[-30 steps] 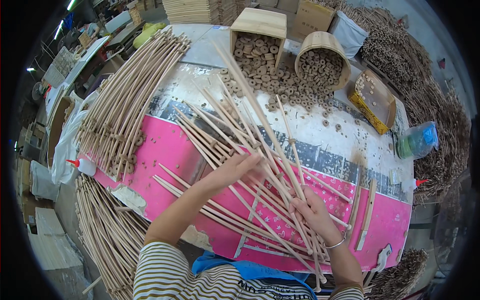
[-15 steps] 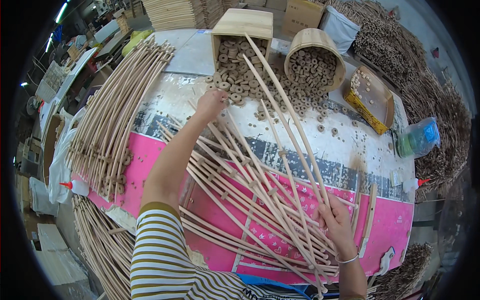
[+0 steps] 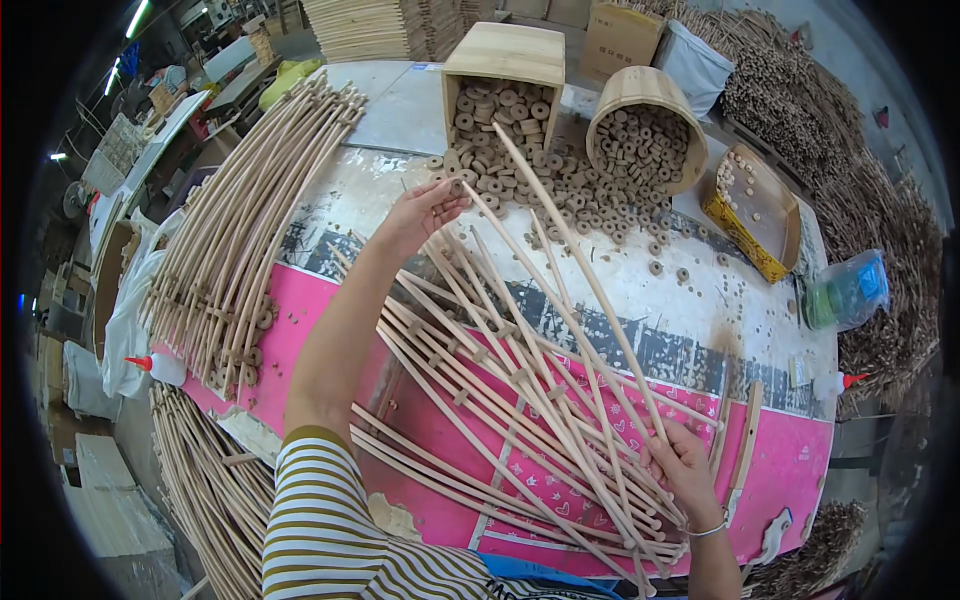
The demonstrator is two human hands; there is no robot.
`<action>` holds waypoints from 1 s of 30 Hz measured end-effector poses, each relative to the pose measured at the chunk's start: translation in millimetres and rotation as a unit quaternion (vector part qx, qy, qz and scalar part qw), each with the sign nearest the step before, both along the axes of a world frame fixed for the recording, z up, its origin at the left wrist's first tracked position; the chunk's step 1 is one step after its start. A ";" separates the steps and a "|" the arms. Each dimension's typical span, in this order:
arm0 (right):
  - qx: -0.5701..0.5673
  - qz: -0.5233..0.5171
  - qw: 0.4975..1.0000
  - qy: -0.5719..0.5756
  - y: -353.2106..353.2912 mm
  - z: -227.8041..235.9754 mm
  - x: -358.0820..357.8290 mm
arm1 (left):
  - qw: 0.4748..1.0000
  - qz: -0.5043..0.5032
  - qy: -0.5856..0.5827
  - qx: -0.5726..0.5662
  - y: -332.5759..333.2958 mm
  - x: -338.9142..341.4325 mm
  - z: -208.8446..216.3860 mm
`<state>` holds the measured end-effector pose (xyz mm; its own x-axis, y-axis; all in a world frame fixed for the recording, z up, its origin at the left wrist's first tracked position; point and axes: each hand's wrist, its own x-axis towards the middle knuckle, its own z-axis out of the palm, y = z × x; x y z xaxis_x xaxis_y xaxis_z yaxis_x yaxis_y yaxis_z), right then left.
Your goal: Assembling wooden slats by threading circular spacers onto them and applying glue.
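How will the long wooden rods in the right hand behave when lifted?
The long wooden rods look fairly stiff: gripped near one end by the right hand, they extend nearly straight. They're probably light, being so slender. Looking rounded, they might roll if set down loose.

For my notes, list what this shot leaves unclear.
All in the head view:
Gripped part of the held rods: hidden by the right hand.
Whether the wooden disc at the left hand's fingertips touches a rod tip: too small.
Back of the square wooden box: hidden by piled discs.
Lower-left rod bundle: partly cut off by the lower edge.
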<state>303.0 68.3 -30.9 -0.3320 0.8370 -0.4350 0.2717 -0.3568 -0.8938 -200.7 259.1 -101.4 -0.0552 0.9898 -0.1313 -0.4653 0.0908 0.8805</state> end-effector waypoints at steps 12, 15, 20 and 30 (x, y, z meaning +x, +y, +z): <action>0.002 0.022 1.000 0.003 -4.6 -2.1 -6.3 | 1.000 -0.010 -0.014 -0.007 -22.8 -7.2 2.1; -0.013 0.023 1.000 0.003 -3.7 0.3 -7.7 | 1.000 0.000 0.014 -0.015 -24.1 -6.6 0.3; -0.004 0.026 1.000 0.013 0.9 1.0 -13.1 | 0.999 -0.012 0.041 -0.008 -33.5 -9.9 8.3; 0.109 0.061 0.992 0.013 37.8 2.6 -93.2 | 0.973 -0.186 0.127 -0.060 -105.7 113.3 59.9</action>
<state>209.8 106.0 -28.3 -0.4452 0.8635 -0.2372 0.2757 -0.1199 -0.9537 -87.4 153.4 -41.4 0.2576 0.9259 -0.2762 -0.1499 0.3206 0.9353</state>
